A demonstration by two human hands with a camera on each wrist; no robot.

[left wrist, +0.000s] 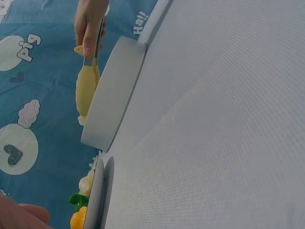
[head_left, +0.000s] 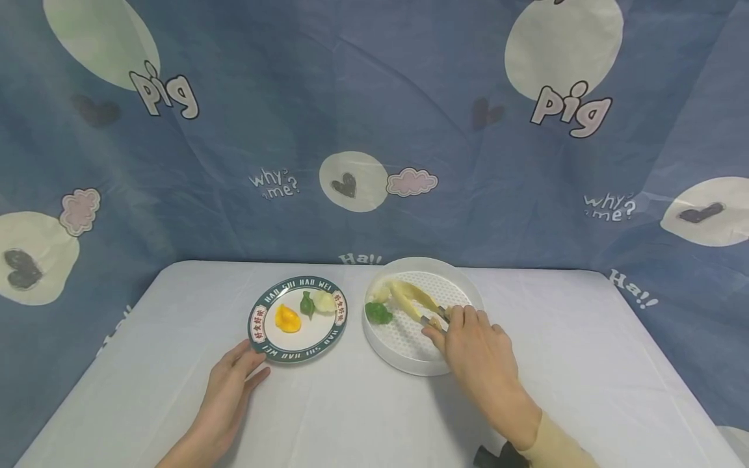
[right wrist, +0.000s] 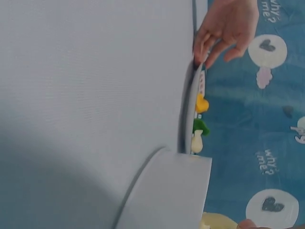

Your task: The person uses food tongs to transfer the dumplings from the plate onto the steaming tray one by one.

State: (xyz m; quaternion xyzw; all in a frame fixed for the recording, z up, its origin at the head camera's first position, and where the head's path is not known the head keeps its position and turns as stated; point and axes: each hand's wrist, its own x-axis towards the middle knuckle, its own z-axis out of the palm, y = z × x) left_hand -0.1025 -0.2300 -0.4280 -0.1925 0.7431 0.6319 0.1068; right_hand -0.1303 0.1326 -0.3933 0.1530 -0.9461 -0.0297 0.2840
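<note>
My right hand (head_left: 481,361) grips tongs with pale yellow heads (head_left: 405,298) by their metal handles, over a round white tub (head_left: 404,341) with a dimpled floor. The tongs' ends reach a small pale piece (head_left: 380,292) at the tub's left side, beside a green toy vegetable (head_left: 379,314). My left hand (head_left: 225,390) touches the near-left rim of a green-edged plate (head_left: 304,335), fingers extended and thumb apart. On the plate are a yellow piece (head_left: 288,318), a green leafy piece (head_left: 307,305) and a pale piece (head_left: 324,301).
A white cloth covers the table (head_left: 339,416). Behind it hangs a blue printed curtain (head_left: 374,117). The plate stands just left of the tub, a narrow gap between them. A black object (head_left: 500,457) shows by the right sleeve at the near edge of view.
</note>
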